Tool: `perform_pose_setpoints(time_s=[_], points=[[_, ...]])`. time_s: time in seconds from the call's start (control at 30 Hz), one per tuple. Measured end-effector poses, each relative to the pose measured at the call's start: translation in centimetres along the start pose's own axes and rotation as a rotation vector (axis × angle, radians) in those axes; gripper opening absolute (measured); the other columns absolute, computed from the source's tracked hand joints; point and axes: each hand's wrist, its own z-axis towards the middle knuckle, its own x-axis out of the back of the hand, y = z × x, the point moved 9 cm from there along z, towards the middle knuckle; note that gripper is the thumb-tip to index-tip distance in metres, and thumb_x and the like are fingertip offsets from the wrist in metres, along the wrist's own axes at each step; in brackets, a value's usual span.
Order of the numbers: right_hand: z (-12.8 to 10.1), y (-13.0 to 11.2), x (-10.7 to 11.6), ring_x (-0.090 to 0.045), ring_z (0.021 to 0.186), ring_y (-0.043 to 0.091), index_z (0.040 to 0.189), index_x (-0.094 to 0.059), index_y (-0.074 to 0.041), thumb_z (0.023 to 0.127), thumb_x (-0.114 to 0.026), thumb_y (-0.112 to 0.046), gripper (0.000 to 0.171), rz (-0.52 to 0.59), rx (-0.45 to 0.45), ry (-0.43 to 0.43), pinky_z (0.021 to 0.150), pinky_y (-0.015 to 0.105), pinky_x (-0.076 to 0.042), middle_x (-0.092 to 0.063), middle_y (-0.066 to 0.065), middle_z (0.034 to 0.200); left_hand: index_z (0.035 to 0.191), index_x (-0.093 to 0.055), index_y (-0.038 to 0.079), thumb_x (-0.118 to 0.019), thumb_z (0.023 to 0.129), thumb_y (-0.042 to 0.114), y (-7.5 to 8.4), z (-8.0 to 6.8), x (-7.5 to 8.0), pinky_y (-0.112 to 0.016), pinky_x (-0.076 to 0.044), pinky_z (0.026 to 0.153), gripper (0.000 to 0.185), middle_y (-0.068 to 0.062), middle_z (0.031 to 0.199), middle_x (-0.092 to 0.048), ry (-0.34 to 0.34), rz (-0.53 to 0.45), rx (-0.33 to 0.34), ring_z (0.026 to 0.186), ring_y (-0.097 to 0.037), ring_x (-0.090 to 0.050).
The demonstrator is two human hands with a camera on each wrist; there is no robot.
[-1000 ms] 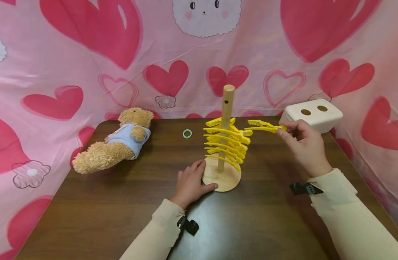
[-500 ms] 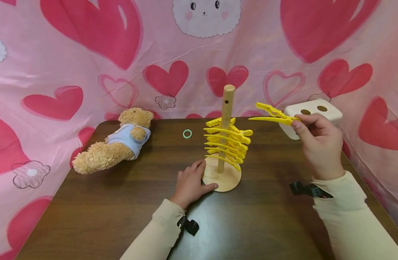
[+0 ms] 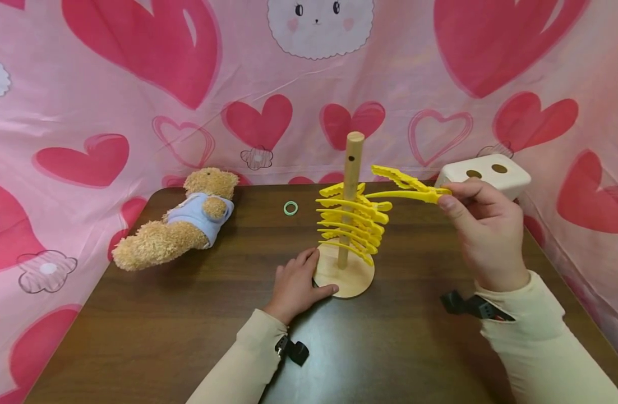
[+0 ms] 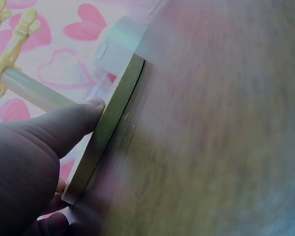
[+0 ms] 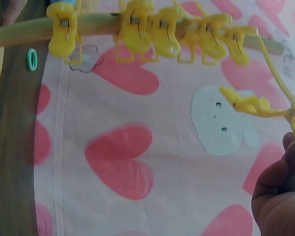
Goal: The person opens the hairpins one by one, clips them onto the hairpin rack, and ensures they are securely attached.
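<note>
A wooden post [image 3: 355,148] stands upright on a round base [image 3: 345,282], with several yellow hair clips [image 3: 350,217] clamped across it in a stack. My left hand [image 3: 295,287] holds the base at its left front edge; in the left wrist view the thumb [image 4: 83,120] lies over the rim. Between thumb and fingers, my right hand [image 3: 493,238] pinches another yellow hair clip [image 3: 412,195] by its tail end. Its toothed jaws are spread apart and point left, tips close to the post just above the stack.
On the dark wooden table [image 3: 198,331], a teddy bear [image 3: 198,216] in a blue shirt lies at the left. A small green ring [image 3: 286,211] sits behind the left hand. A white box [image 3: 513,178] with round holes stands at the back right, before a pink heart-patterned cloth [image 3: 299,73].
My right hand first drew the clip up and right from the stack as its jaws spread, then brought it back left toward the post. The left hand stays on the base.
</note>
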Motion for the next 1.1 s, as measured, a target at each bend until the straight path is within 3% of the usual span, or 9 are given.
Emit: perform_pose_setpoints(time_s=[0.67,0.87,1.1], points=[[-0.7,0.0,-2.9,-0.051,0.080,0.023,0.108,-0.062,0.010,0.077,-0.068,0.011,0.031,-0.159,-0.019,-0.106,0.071,0.020,-0.047,-0.057,0.017,0.089,0.143,-0.039,0.017,-0.058,0.071,0.073,0.2,0.1,0.2,-0.046,-0.035,0.080,0.093,0.000,0.141,-0.041,0.022,0.021,-0.023,0.114,-0.024,-0.049],[-0.8,0.3,-3.0,-0.052,0.085,0.023,0.109,-0.062,0.007,0.076,-0.070,0.010,0.034,-0.172,-0.041,-0.110,0.074,0.019,-0.048,-0.059,0.015,0.093,0.144,-0.037,0.017,-0.057,0.070,0.075,0.1,0.0,0.0,-0.046,-0.034,0.082,0.095,0.000,0.143,-0.039,-0.005,0.021,-0.005,0.115,-0.024,-0.047],[-0.8,0.2,-3.1,-0.053,0.086,0.023,0.108,-0.062,0.009,0.073,-0.071,0.012,0.037,-0.131,-0.029,-0.121,0.074,0.020,-0.048,-0.061,0.014,0.094,0.143,-0.039,0.017,-0.058,0.067,0.076,0.3,0.0,0.1,-0.045,-0.034,0.079,0.098,-0.001,0.141,-0.040,0.018,0.030,-0.021,0.111,-0.025,-0.049]])
